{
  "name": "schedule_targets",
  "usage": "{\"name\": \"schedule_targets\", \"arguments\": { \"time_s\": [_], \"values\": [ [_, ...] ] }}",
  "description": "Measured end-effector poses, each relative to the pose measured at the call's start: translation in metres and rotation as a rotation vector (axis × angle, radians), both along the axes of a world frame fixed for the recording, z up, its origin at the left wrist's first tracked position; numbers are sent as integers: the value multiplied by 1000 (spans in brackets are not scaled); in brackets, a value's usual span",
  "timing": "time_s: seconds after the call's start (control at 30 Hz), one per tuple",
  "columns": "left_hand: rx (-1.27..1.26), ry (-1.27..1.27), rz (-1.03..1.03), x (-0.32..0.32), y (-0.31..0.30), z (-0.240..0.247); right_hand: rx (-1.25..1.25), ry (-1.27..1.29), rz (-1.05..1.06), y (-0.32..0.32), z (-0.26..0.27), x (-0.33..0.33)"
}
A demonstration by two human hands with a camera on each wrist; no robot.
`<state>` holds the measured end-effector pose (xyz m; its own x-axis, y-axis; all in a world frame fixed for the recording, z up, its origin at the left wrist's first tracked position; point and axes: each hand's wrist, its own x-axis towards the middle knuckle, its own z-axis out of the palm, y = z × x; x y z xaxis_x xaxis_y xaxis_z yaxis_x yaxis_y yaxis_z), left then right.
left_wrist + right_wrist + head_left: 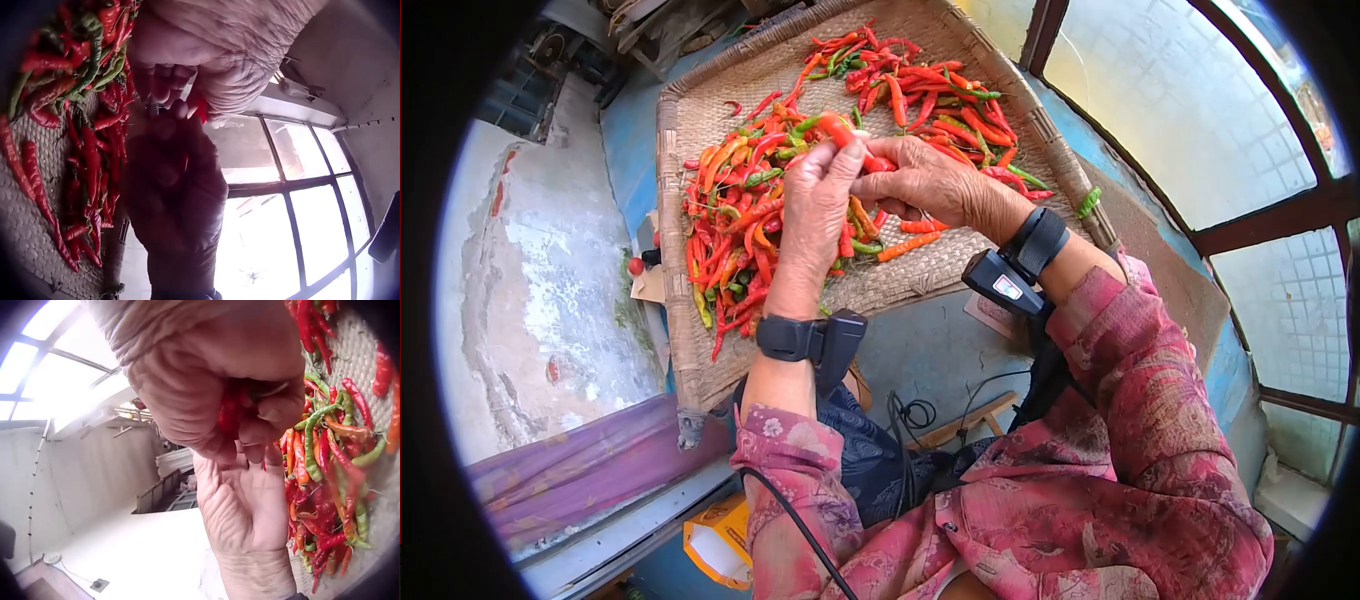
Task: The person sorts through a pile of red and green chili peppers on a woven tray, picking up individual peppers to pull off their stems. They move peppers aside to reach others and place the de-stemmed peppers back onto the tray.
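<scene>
In the head view, the left hand [815, 205] pinches a red chili pepper [837, 128] between thumb and fingers, above the heap. Touching it, the right hand [930, 185] has its fingers curled round red chili [880, 163]. The right wrist view shows the right hand [206, 369] gripping a red pepper [231, 415], with the left hand's palm [244, 506] below. From the left wrist, the left hand [219, 56] is at the top and the shadowed right hand [175, 187] beneath; a bit of red [200, 111] shows between them.
A woven tray [880, 285] bears a large heap of red, orange and green chilies [745, 215] and a second pile [960, 100] at its far right. Framed windows [1180, 100] stand to the right, a pale wall [560, 290] to the left. Cables [910, 415] hang below the tray.
</scene>
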<state>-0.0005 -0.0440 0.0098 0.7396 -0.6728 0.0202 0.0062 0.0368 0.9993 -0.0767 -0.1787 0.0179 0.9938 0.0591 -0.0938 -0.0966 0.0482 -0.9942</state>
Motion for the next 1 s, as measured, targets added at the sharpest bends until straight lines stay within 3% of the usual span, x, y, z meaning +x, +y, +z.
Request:
{"name": "schedule_targets", "arguments": {
  "time_s": [0.07,0.13,0.27,0.37,0.5,0.6,0.67,0.7,0.73,0.87,1.0],
  "values": [
    [4,-51,25,-1,-3,-1,-19,33,16,-2,-7,3],
    [-108,-144,228,-2,-7,5,-108,26,23,-4,-11,5],
    [-275,-52,415,22,8,10,-42,55,8,-12,-23,7],
    [-291,-92,639,51,35,11,14,99,-142,-19,-23,7],
    [-113,-124,687,75,61,-1,19,36,-274,-28,-24,7],
    [-8,-277,725,65,55,-2,177,20,-299,-27,-24,8],
    [340,-802,843,49,39,-1,196,22,-277,-21,-17,5],
    [433,-755,651,32,31,8,128,-52,-230,-18,-12,3],
    [241,-645,404,22,20,4,60,-125,-182,-16,-9,2],
    [67,-37,1,-16,-5,2,51,-192,1,-9,-11,3],
    [39,-29,2,-14,-9,-6,76,-167,68,-13,-13,4]
  ]
}}
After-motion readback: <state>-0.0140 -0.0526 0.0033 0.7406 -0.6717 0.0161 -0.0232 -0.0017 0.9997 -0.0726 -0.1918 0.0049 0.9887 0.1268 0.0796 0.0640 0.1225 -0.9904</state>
